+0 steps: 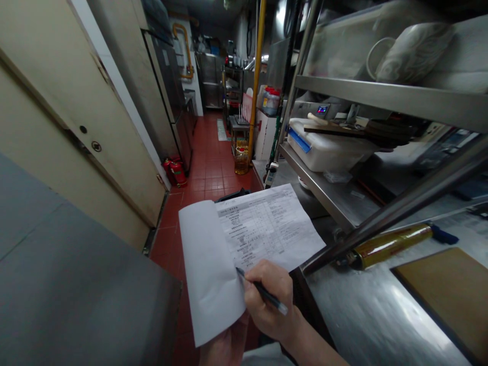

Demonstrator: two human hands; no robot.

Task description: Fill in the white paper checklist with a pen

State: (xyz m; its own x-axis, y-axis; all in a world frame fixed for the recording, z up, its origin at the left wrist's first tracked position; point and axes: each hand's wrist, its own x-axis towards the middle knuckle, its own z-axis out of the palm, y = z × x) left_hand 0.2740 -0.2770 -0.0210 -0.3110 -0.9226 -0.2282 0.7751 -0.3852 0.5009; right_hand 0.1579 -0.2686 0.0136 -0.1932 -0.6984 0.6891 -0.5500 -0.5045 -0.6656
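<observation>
My right hand (269,287) is closed around a dark pen (271,299) with a clear end. The pen's tip touches or hovers just over a printed form (274,223) with rows of small text and table lines; which, I cannot tell. A blank white sheet (209,269) curls over the form's left part. Beneath the papers, my left hand (226,343) holds them from the near side, with most of its fingers hidden. A dark edge (234,194) sticks out behind the top of the sheets; what it belongs to is unclear.
On the right, a metal rack (381,96) holds a white lidded box (328,147). A bottle wrapped in yellow (396,245) and a brown board (450,295) lie on the steel counter. Red fire extinguishers (175,172) stand by the left wall. An oil jug (241,161) sits on the red tiles (213,173).
</observation>
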